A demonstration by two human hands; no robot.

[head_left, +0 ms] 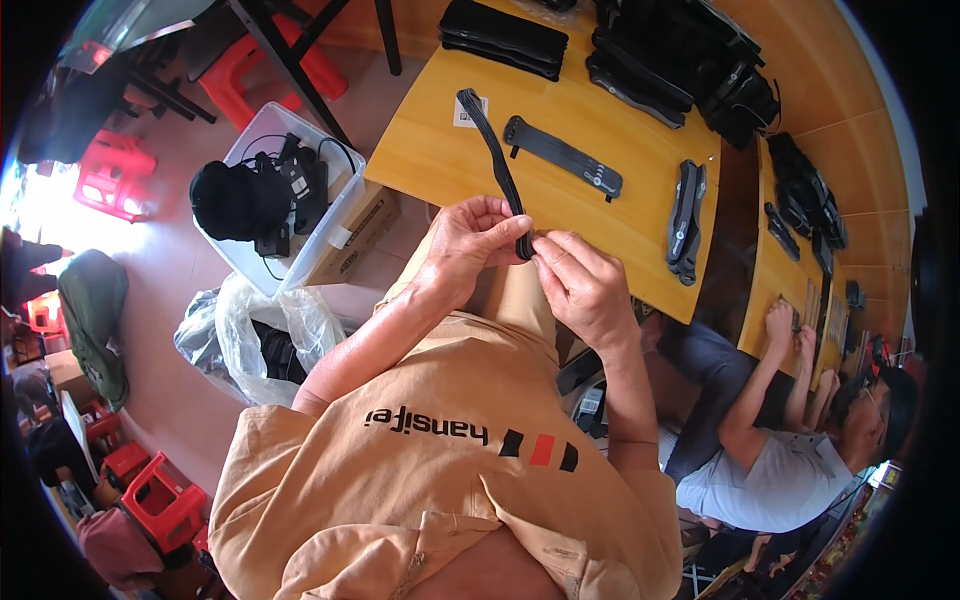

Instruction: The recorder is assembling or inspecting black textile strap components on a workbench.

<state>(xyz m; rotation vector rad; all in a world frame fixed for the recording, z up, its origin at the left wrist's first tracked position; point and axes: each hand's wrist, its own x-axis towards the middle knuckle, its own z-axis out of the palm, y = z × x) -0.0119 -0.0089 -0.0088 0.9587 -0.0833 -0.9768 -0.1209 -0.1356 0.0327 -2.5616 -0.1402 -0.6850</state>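
Note:
A long black strap [497,160] rises from my hands at the table's near edge, its far end lying toward a small white label. My left hand [470,240] is closed round its lower part, thumb laid along it. The fingertips of my right hand [583,280] pinch the strap's near end. Just beyond my hands, a flat dark grey strap-like piece [563,157] with a rounded end and pale marks lies slantwise on the yellow wooden table [420,130]. More black pieces [686,222] lie together toward the right edge.
Stacks of black straps [503,38] and a black heap [690,60] fill the table's far side. A white bin [345,200] with black gear stands left, above a clear plastic bag [270,335]. Red stools [165,500] dot the floor. A co-worker [770,470] sits at right.

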